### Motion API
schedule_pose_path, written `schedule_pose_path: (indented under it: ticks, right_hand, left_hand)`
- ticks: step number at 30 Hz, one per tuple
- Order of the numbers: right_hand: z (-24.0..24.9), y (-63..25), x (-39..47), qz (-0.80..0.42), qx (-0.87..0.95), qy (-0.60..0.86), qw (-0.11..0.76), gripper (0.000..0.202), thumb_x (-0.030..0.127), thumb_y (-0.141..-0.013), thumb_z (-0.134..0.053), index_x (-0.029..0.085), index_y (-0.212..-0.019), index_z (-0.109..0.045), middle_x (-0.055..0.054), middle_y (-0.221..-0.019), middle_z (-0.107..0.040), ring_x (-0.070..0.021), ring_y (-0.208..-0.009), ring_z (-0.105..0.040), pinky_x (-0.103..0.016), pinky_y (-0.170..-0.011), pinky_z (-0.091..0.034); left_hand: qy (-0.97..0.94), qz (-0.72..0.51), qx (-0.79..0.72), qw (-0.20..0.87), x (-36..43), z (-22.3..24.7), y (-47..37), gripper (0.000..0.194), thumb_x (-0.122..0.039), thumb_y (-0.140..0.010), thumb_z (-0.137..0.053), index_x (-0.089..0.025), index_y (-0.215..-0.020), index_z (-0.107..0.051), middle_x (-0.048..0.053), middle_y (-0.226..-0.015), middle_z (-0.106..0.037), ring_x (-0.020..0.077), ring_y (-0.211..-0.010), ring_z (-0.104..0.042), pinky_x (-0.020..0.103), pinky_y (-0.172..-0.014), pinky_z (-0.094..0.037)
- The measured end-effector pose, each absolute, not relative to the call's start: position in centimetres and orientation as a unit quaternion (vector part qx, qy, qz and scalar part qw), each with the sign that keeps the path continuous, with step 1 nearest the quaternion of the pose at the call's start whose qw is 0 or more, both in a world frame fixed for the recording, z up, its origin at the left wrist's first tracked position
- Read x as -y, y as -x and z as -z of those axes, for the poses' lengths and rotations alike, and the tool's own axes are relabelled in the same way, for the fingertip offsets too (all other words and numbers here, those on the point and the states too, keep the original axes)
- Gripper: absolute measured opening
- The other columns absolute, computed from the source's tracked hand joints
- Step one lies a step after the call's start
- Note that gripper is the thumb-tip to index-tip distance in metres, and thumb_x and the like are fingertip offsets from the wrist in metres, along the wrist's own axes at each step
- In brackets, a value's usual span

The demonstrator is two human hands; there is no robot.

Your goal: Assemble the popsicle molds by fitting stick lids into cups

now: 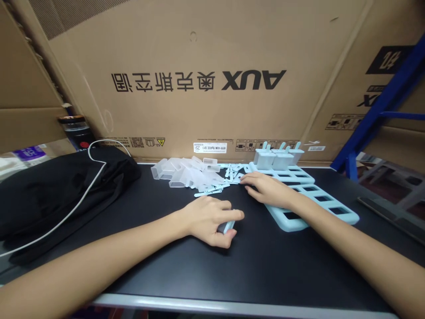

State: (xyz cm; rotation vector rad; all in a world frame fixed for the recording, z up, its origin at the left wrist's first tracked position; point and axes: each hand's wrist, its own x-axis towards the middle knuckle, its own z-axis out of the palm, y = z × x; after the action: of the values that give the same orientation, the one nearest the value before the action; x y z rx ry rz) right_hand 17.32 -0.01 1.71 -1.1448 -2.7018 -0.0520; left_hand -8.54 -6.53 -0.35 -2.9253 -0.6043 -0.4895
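My left hand (210, 219) is closed around a small ice pop mold (227, 227), and a light blue edge of it shows between thumb and index finger. The rest of that mold is hidden by the hand. My right hand (267, 189) reaches to the edge of a pile of light blue ice pop sticks (232, 170), fingertips at the sticks and thumb apart. Left of the sticks lies a heap of clear mold cups (189, 172). Beneath my right forearm is a light blue frame (288, 223) with rectangular openings; behind it, another frame (307, 178) carries several molds (264, 158) with sticks upright.
A black cloth bag (109, 177) with a white cable (89, 188) lies at the left, near a dark jar (78, 133). Large cardboard (186, 115) walls off the back of the black table (199, 274). A blue metal post (378, 108) stands at the right.
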Motion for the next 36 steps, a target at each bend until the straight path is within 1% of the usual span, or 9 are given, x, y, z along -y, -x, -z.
schedule_pose_path:
  ticks: [3,7,14,19,22,24,29,32,36]
  right_hand:
    - [-2.0,-16.7,0.3,0.015,0.911,0.401,0.094,0.025,0.022,-0.094,-0.044,0.016,-0.098,-0.068,-0.011,-0.102,-0.068,-0.0225,-0.097,-0.062,-0.035,-0.087,-0.046]
    - [-1.9,-16.1,0.1,0.014,0.892,0.438,0.116,0.018,0.027,-0.09,-0.051,0.018,-0.076,-0.059,-0.007,-0.083,-0.065,-0.0183,-0.076,-0.056,-0.029,-0.069,-0.039]
    - [-1.1,-15.0,-0.7,-0.021,0.871,0.471,0.141,0.004,0.018,-0.079,-0.055,0.02,-0.076,-0.053,-0.003,-0.073,-0.063,-0.0146,-0.065,-0.055,-0.025,-0.062,-0.035]
    - [-2.1,-15.1,0.1,-0.048,0.855,0.493,0.155,0.014,0.016,-0.066,-0.059,0.02,-0.078,-0.053,-0.001,-0.072,-0.065,-0.0149,-0.063,-0.057,-0.025,-0.06,-0.038]
    - [-3.8,-15.5,1.3,-0.093,0.844,0.496,0.183,0.011,0.02,-0.068,-0.058,0.02,-0.079,-0.058,0.001,-0.068,-0.064,-0.0146,-0.06,-0.057,-0.026,-0.059,-0.04]
    - [-5.0,-15.8,2.2,-0.178,0.836,0.473,0.214,0.01,0.024,-0.073,-0.058,0.019,-0.082,-0.06,0.001,-0.069,-0.065,-0.015,-0.062,-0.06,-0.027,-0.061,-0.044]
    - [-7.0,-15.8,4.0,-0.351,0.805,0.374,0.299,0.022,0.038,-0.081,-0.069,0.019,-0.091,-0.065,-0.003,-0.083,-0.069,-0.0166,-0.076,-0.067,-0.028,-0.067,-0.052]
    - [-7.0,-15.3,4.6,-0.357,0.815,0.32,0.325,0.021,0.038,-0.08,-0.074,0.019,-0.088,-0.069,-0.004,-0.089,-0.069,-0.016,-0.078,-0.066,-0.028,-0.067,-0.052]
    - [-6.5,-14.3,5.4,-0.383,0.817,0.276,0.33,0.018,0.035,-0.08,-0.076,0.019,-0.087,-0.071,-0.005,-0.09,-0.071,-0.0187,-0.084,-0.067,-0.03,-0.069,-0.054]
  left_hand:
    - [0.968,0.14,0.199,0.059,6.5,0.2,8.5,0.034,-0.048,-0.086,-0.047,-0.024,-0.106,-0.061,0.0,-0.077,-0.058,0.0157,-0.058,-0.056,0.027,-0.047,-0.037]
    - [0.97,0.127,0.2,0.057,6.6,0.1,8.5,0.034,-0.049,-0.087,-0.049,-0.023,-0.106,-0.06,0.0,-0.079,-0.058,0.0157,-0.06,-0.057,0.027,-0.047,-0.038]
    - [0.971,0.117,0.202,0.052,6.6,-0.1,8.5,0.036,-0.05,-0.088,-0.049,-0.023,-0.109,-0.059,0.001,-0.08,-0.058,0.0163,-0.062,-0.057,0.027,-0.051,-0.041]
    - [0.969,0.132,0.211,0.017,6.6,-0.1,8.6,0.032,-0.045,-0.086,-0.049,-0.023,-0.107,-0.059,0.001,-0.08,-0.058,0.0159,-0.061,-0.054,0.027,-0.052,-0.039]
    - [0.959,0.183,0.209,-0.057,6.3,-0.2,8.9,0.028,-0.036,-0.087,-0.046,-0.021,-0.107,-0.058,0.001,-0.084,-0.06,0.0155,-0.064,-0.054,0.027,-0.059,-0.043]
    - [0.94,0.233,0.214,-0.129,6.1,-0.2,9.1,0.027,-0.034,-0.091,-0.041,-0.019,-0.107,-0.057,0.002,-0.082,-0.06,0.015,-0.067,-0.054,0.028,-0.065,-0.045]
    - [0.853,0.302,0.184,-0.385,6.1,-0.2,9.3,0.045,-0.056,-0.099,-0.034,-0.018,-0.107,-0.056,-0.001,-0.07,-0.052,0.0121,-0.057,-0.046,0.027,-0.06,-0.041]
    - [0.806,0.292,0.172,-0.485,6.2,-0.1,9.2,0.051,-0.065,-0.093,-0.046,-0.018,-0.108,-0.055,-0.002,-0.068,-0.049,0.0108,-0.056,-0.044,0.025,-0.055,-0.039]
    - [0.801,0.291,0.171,-0.494,6.2,0.1,9.1,0.05,-0.048,-0.081,-0.073,-0.018,-0.112,-0.047,-0.004,-0.071,-0.051,0.009,-0.057,-0.045,0.023,-0.055,-0.04]
